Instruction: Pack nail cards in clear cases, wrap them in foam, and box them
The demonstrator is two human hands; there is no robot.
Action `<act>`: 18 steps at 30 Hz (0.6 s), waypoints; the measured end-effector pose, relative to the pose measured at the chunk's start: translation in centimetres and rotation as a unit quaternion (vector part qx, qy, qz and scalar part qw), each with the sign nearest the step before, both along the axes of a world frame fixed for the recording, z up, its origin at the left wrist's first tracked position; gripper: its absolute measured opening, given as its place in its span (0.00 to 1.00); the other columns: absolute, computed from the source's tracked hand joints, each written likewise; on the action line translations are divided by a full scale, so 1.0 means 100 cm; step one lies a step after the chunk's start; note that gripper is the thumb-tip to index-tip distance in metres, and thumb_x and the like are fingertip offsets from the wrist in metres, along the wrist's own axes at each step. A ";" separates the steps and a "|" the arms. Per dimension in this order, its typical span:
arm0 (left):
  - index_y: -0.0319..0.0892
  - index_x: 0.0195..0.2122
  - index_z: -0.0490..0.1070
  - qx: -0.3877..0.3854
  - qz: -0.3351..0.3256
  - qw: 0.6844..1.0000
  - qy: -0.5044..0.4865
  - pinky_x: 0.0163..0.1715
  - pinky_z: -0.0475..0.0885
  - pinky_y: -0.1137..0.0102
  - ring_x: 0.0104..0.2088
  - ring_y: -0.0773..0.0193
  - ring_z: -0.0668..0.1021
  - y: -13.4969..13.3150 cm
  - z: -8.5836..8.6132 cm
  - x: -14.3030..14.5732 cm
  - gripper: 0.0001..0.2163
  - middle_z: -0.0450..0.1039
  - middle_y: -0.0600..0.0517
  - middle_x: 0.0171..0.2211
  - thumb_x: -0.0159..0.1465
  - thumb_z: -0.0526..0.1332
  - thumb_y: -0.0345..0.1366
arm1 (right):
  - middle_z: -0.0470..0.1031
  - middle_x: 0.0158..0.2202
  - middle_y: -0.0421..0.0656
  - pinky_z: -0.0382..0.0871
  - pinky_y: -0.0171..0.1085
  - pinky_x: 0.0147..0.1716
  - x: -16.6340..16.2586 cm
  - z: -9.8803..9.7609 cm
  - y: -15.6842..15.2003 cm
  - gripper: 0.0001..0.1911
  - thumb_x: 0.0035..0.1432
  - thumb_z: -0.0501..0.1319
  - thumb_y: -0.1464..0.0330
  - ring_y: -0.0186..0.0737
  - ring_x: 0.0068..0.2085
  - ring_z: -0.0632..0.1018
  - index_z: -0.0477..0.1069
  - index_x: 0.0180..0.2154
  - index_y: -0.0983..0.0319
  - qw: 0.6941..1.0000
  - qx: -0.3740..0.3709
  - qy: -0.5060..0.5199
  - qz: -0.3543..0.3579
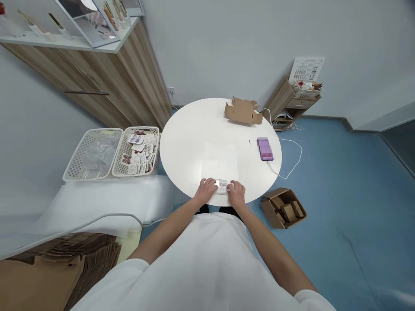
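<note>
A small flat, clear plastic pack with a patterned print (222,183) lies at the near edge of the round white table (188,138). My left hand (206,190) grips its left end with curled fingers. At the opposite end, the fingers of my right hand (236,193) close over the pack in the same way. Its exact contents are too small to make out. Toward the far side of the table sits an unfolded brown cardboard box (244,111), with its flaps spread.
A purple phone-like object (265,149) with a white cable lies right. Left stand a basket of printed cards (139,151) and a basket of clear plastic pieces (94,153). A carton of small boxes (283,208) is on the floor; flattened cardboard (81,268) is stacked lower left.
</note>
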State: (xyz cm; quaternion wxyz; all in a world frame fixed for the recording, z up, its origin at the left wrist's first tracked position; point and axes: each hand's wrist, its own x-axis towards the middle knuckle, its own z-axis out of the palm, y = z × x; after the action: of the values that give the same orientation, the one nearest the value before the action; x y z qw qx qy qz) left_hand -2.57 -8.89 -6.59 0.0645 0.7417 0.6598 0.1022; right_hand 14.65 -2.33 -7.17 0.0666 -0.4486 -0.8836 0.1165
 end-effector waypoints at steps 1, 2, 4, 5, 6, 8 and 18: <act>0.45 0.34 0.67 -0.001 -0.014 1.000 0.001 0.50 0.53 0.59 0.52 0.59 0.64 0.000 0.000 0.000 0.13 0.66 0.49 0.47 0.55 0.50 0.21 | 0.65 0.51 0.47 0.51 0.45 0.49 0.000 0.000 -0.002 0.11 0.53 0.51 0.78 0.45 0.54 0.62 0.66 0.35 0.59 0.999 -0.001 -0.001 0.035; 0.44 0.34 0.67 -0.004 -0.023 1.000 0.000 0.51 0.52 0.58 0.54 0.59 0.62 -0.001 0.001 -0.001 0.12 0.66 0.49 0.48 0.54 0.51 0.21 | 0.65 0.52 0.46 0.50 0.46 0.50 0.000 0.000 -0.004 0.12 0.53 0.50 0.79 0.44 0.55 0.61 0.66 0.33 0.59 0.998 -0.004 -0.003 0.061; 0.44 0.35 0.67 -0.008 -0.034 0.999 -0.009 0.52 0.50 0.56 0.57 0.56 0.59 -0.002 0.002 -0.003 0.11 0.63 0.48 0.51 0.53 0.53 0.24 | 0.62 0.55 0.45 0.48 0.48 0.51 0.001 0.001 -0.008 0.10 0.53 0.50 0.77 0.44 0.58 0.58 0.66 0.33 0.59 0.996 -0.010 -0.003 0.083; 0.43 0.35 0.67 -0.012 -0.040 0.999 -0.014 0.53 0.49 0.55 0.58 0.54 0.57 -0.002 0.003 -0.004 0.10 0.61 0.47 0.53 0.52 0.55 0.26 | 0.60 0.56 0.45 0.47 0.49 0.52 0.001 0.002 -0.009 0.08 0.53 0.51 0.74 0.45 0.59 0.57 0.66 0.33 0.59 0.996 -0.012 0.001 0.086; 0.43 0.36 0.67 -0.018 -0.047 0.999 -0.020 0.53 0.48 0.54 0.59 0.53 0.55 -0.002 0.004 -0.006 0.10 0.59 0.46 0.55 0.51 0.56 0.28 | 0.59 0.57 0.46 0.46 0.50 0.52 0.002 0.002 -0.009 0.06 0.53 0.52 0.71 0.47 0.59 0.55 0.66 0.33 0.59 0.996 -0.013 0.005 0.090; 0.42 0.36 0.67 -0.033 -0.062 0.997 -0.030 0.53 0.49 0.54 0.59 0.51 0.53 -0.001 0.006 -0.007 0.10 0.55 0.45 0.57 0.51 0.59 0.33 | 0.56 0.59 0.48 0.46 0.52 0.52 0.003 0.003 -0.008 0.07 0.53 0.55 0.65 0.50 0.60 0.53 0.66 0.34 0.60 0.994 -0.017 0.012 0.105; 0.40 0.41 0.64 -0.084 -0.079 0.993 -0.034 0.50 0.57 0.59 0.53 0.54 0.64 0.006 0.006 -0.002 0.11 0.56 0.40 0.56 0.56 0.56 0.36 | 0.59 0.56 0.51 0.57 0.50 0.47 -0.003 -0.007 0.006 0.09 0.49 0.60 0.62 0.50 0.52 0.65 0.65 0.31 0.60 0.990 -0.059 0.015 0.126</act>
State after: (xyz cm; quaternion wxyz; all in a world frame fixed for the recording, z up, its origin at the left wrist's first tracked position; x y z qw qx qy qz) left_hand -2.81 -8.34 -5.94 0.1567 0.7794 0.6030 0.0665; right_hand 14.35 -1.69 -7.90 0.0381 -0.3349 -0.9235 0.1829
